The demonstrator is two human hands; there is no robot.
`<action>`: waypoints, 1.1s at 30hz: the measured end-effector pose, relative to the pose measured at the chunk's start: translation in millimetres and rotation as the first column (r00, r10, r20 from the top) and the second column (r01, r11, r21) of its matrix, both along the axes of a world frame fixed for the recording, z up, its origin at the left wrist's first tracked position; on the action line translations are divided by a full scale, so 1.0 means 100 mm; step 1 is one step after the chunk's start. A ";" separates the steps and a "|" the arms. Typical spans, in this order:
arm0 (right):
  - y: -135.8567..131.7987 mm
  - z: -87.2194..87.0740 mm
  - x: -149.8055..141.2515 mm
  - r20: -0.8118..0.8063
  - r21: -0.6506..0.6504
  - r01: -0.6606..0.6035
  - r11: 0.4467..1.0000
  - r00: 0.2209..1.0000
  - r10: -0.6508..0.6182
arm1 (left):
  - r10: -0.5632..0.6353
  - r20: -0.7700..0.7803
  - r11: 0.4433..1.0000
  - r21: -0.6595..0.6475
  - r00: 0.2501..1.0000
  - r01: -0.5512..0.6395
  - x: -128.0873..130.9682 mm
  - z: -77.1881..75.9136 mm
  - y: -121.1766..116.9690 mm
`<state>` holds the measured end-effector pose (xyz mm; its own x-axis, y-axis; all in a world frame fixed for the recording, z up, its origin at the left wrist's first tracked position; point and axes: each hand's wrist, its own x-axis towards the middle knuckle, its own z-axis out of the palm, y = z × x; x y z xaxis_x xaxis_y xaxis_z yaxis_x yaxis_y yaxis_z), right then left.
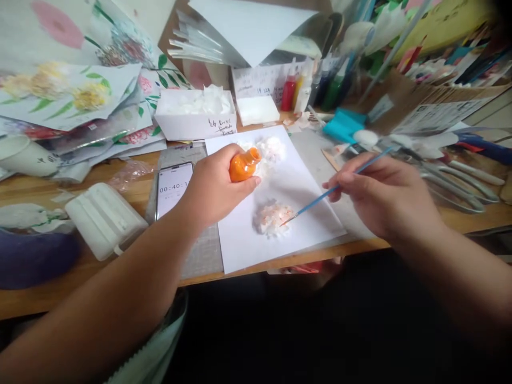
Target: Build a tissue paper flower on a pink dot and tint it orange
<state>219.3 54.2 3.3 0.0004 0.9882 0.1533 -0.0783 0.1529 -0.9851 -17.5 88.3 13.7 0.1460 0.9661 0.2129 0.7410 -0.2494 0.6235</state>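
Observation:
My left hand (218, 184) is closed round a small orange paint bottle (243, 166), its open mouth tilted to the right, above a white sheet of paper (240, 242). Between the fingers of my right hand (384, 194) is a thin blue paintbrush (328, 193). The brush tip touches the right side of a white ruffled flower (274, 217) with orange flecks, which lies on the near part of the paper. Farther back on the sheet, partly behind the bottle, are more white ruffled flowers (274, 148).
A phone (174, 184) with a running timer lies left of the paper, near a white plastic case (106, 218). Behind stand a white box of petals (196, 114) and several paint bottles (288, 90). Scissors (452, 181) and tools lie at right, before a cardboard box (432, 101).

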 end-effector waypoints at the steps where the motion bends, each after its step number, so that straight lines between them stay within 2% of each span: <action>1: 0.00 -0.01 -0.01 -0.002 0.007 0.007 1.000 1.000 -0.007 | -0.007 -0.018 1.000 -0.013 1.000 0.006 0.01 0.01 0.00; 7: -0.01 -0.05 -0.02 0.087 0.047 -0.015 0.999 0.996 0.010 | -0.024 -0.091 1.000 -0.010 0.996 0.023 0.02 0.04 0.00; 13: 0.01 -0.03 -0.01 0.007 0.082 -0.001 0.997 1.000 0.000 | -0.028 -0.064 1.000 -0.008 0.998 0.028 0.01 0.02 0.00; 24: -0.01 -0.03 -0.01 0.081 0.089 -0.038 0.995 0.996 0.031 | -0.034 -0.084 0.999 -0.002 0.996 0.034 0.00 -0.01 0.00; 33: -0.02 -0.03 -0.03 0.149 0.119 -0.071 0.990 0.987 0.053 | -0.047 -0.084 0.997 -0.063 0.995 0.041 -0.01 -0.03 0.04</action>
<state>216.3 51.9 0.6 -0.0912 0.9590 0.2685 0.0507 0.2737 -0.9605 -18.8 91.9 10.8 0.2038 0.9692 0.1387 0.7815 -0.2463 0.5732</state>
